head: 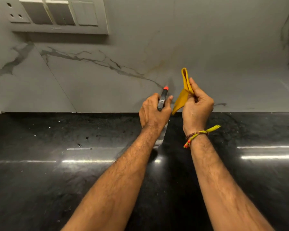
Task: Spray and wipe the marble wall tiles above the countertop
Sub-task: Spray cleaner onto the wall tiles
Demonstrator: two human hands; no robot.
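Marble wall tiles (207, 47) — left hand (153, 110) grips clear, red-nozzled spray bottle (163, 99) aimed at them; right hand (196, 107) pinches folded yellow cloth (182, 95) aside, likely ready to wipe.

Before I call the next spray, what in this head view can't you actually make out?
- Spray bottle: trigger and neck hidden by the left hand; the clear body mostly behind the wrist, so fill level unreadable.
- Yellow cloth: folded and partly inside the right hand; its full size is hidden.
- Marble wall tiles: wet or dry, too faint to tell.
- Switch panel: cut off by the top edge.
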